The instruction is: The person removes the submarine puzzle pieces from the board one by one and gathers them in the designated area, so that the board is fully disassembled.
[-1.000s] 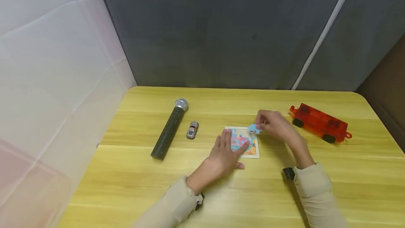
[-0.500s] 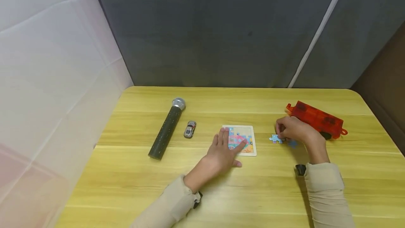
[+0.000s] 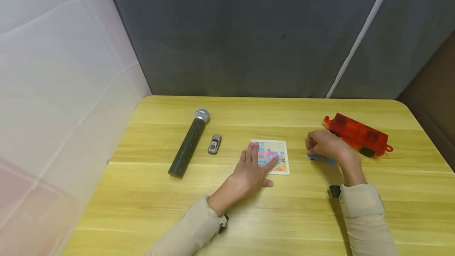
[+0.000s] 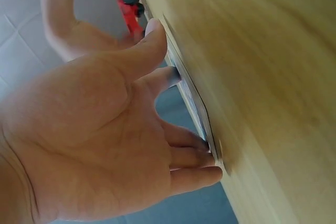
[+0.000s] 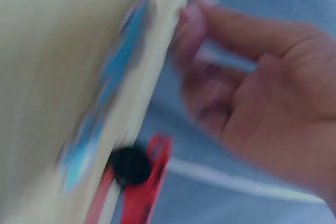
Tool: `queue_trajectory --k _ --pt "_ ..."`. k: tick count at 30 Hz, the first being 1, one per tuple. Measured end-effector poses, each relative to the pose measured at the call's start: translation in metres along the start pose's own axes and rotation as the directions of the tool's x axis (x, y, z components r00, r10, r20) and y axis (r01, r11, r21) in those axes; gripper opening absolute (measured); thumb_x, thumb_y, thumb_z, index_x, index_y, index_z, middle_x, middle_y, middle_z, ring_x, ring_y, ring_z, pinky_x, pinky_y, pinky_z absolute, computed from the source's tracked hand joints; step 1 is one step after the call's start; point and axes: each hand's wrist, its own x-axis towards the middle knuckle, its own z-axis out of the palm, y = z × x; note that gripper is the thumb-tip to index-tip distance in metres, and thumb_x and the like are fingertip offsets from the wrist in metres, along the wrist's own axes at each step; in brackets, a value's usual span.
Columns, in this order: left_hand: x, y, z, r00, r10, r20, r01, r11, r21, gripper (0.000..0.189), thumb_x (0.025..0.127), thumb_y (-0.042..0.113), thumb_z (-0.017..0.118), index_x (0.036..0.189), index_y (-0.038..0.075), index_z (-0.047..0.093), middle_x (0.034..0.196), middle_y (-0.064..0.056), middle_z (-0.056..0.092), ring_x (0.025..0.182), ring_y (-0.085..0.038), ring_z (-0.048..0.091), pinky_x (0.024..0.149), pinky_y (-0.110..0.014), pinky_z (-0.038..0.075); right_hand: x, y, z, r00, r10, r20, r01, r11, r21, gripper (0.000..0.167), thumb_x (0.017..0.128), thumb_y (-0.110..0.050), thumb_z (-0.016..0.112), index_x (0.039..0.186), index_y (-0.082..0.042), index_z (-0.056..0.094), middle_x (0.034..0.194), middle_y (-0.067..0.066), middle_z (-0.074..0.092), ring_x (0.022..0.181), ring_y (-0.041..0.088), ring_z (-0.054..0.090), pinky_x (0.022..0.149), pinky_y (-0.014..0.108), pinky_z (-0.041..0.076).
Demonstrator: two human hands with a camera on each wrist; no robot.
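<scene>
Under both hands is the wood-patterned table [image 3: 270, 224]. Of the things on it, the red toy wagon [image 3: 359, 135] is just beyond and to the right of the right hand [image 3: 328, 145], its long axis slanting away from this hand, rightward and towards the person. The black microphone [image 3: 188, 145] lies well to the left of the left hand [image 3: 249, 169].

The left hand is wide, with spread fingers resting on the left part of the jigsaw puzzle [image 3: 287, 157]. The pale unfilled part is to the right of its fingertips, so it lies between the two hands. The right hand has bent fingers with tips close together; because of blur, I cannot tell whether they hold something. The silver toy car [image 3: 215, 144] is left of the left hand.

Smallest are two blue puzzle pieces, one [image 3: 312, 158] beneath the right fingertips, the other [image 3: 330, 161] under the palm's near edge. Their row runs left to right, and the right hand is clearly nearer.
</scene>
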Motion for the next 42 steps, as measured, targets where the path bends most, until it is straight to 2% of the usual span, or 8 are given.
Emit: queue_trajectory --k 2,5,8,13,21,28,37,42 --pt "0.001 0.001 0.001 1.000 -0.013 0.001 0.013 1.000 0.005 0.076 0.109 0.065 0.045 0.176 0.045 0.017 0.179 -0.033 0.013 0.170 -0.044 0.013 0.136 -0.049 0.025 0.007 -0.017 0.005 0.994 -0.108 -0.020 0.108 0.994 0.032 0.005 0.103 -0.005 0.073 0.099 -0.001 0.074 0.086 0.006 0.070 0.073 0.017 0.058 0.071 0.034 0.051" --pt "0.002 0.003 0.002 0.999 -0.041 0.006 0.041 0.999 0.025 0.077 0.106 0.070 0.045 0.175 0.048 0.018 0.178 -0.034 0.016 0.169 -0.046 0.016 0.136 -0.050 0.026 0.020 -0.043 0.015 0.963 -0.267 -0.034 0.269 0.961 0.061 0.015 0.107 -0.005 0.068 0.117 0.003 0.077 0.100 0.011 0.076 0.084 0.019 0.067 0.079 0.039 0.059" --pt "0.002 0.004 0.001 0.997 -0.066 0.025 0.065 0.997 0.041 0.078 0.104 0.073 0.046 0.174 0.052 0.017 0.177 -0.034 0.019 0.168 -0.046 0.019 0.136 -0.052 0.026 0.031 -0.063 0.027 0.938 -0.347 -0.006 0.347 0.937 0.052 0.022 0.108 -0.003 0.066 0.125 0.004 0.078 0.113 0.014 0.076 0.096 0.022 0.069 0.088 0.043 0.061" --pt "0.002 0.006 0.001 0.995 -0.082 0.048 0.079 0.995 0.057 0.079 0.104 0.075 0.044 0.173 0.054 0.013 0.178 -0.033 0.018 0.169 -0.044 0.018 0.137 -0.052 0.023 0.041 -0.075 0.040 0.953 -0.301 0.036 0.301 0.954 0.006 0.023 0.106 0.004 0.064 0.123 0.007 0.079 0.108 0.013 0.072 0.094 0.020 0.062 0.087 0.040 0.057" --pt "0.003 0.007 0.002 0.995 -0.085 0.053 0.083 0.996 0.034 0.080 0.104 0.075 0.045 0.174 0.052 0.014 0.178 -0.033 0.016 0.169 -0.044 0.015 0.137 -0.053 0.021 0.042 -0.077 0.043 0.964 -0.264 -0.016 0.264 0.964 0.024 0.025 0.105 0.008 0.060 0.121 0.007 0.080 0.108 0.014 0.072 0.092 0.021 0.060 0.086 0.039 0.055" --pt "0.003 0.007 0.002 0.994 -0.089 0.055 0.087 0.996 0.033 0.082 0.104 0.075 0.047 0.175 0.051 0.012 0.178 -0.033 0.016 0.169 -0.044 0.016 0.137 -0.053 0.022 0.042 -0.079 0.046 0.979 -0.200 -0.030 0.201 0.978 0.056 0.028 0.106 0.005 0.061 0.129 0.011 0.076 0.108 0.014 0.067 0.088 0.021 0.054 0.078 0.032 0.052" --pt "0.001 0.006 0.001 0.997 -0.075 0.037 0.073 0.996 0.041 0.084 0.103 0.075 0.048 0.175 0.049 0.013 0.178 -0.034 0.017 0.169 -0.045 0.017 0.137 -0.053 0.023 0.044 -0.082 0.058 0.965 -0.227 -0.131 0.232 0.972 0.022 0.014 0.107 0.004 0.061 0.121 0.007 0.066 0.116 0.016 0.059 0.088 0.021 0.055 0.079 0.033 0.055" --pt "0.000 0.006 0.002 0.997 -0.072 0.035 0.069 0.995 0.068 0.083 0.103 0.075 0.047 0.175 0.051 0.012 0.178 -0.034 0.019 0.168 -0.045 0.019 0.136 -0.053 0.025 0.048 -0.083 0.061 0.950 -0.246 -0.190 0.258 0.965 0.039 0.009 0.104 0.010 0.064 0.112 0.009 0.066 0.104 0.015 0.066 0.084 0.021 0.059 0.079 0.034 0.059"
